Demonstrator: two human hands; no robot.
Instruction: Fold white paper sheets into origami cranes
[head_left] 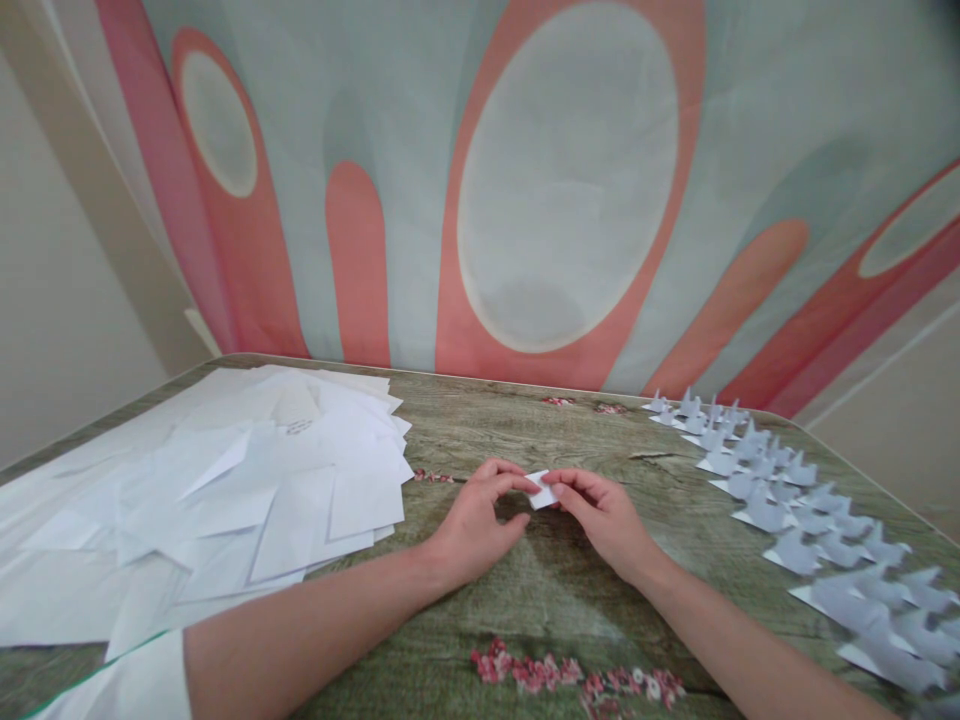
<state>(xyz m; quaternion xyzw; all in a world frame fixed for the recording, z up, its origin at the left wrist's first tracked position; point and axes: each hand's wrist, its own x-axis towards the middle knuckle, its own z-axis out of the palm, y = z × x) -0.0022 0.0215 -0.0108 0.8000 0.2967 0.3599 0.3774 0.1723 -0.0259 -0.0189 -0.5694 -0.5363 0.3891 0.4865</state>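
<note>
A small folded piece of white paper (539,491) is held just above the middle of the table, between my two hands. My left hand (484,515) touches its left edge with the fingertips, the thumb held apart below. From the other side, my right hand (604,515) pinches the paper's right edge between thumb and fingers. The folded paper looks small and roughly square, with a pointed top corner; its finer creases are too small to make out.
A wide, loose heap of white paper sheets (300,480) covers the table's left side. Several rows of folded white paper birds (765,505) stand along the right side. The wood-patterned tabletop (465,420) has printed pink flowers (525,668). A coral-and-grey patterned backdrop (409,200) hangs behind.
</note>
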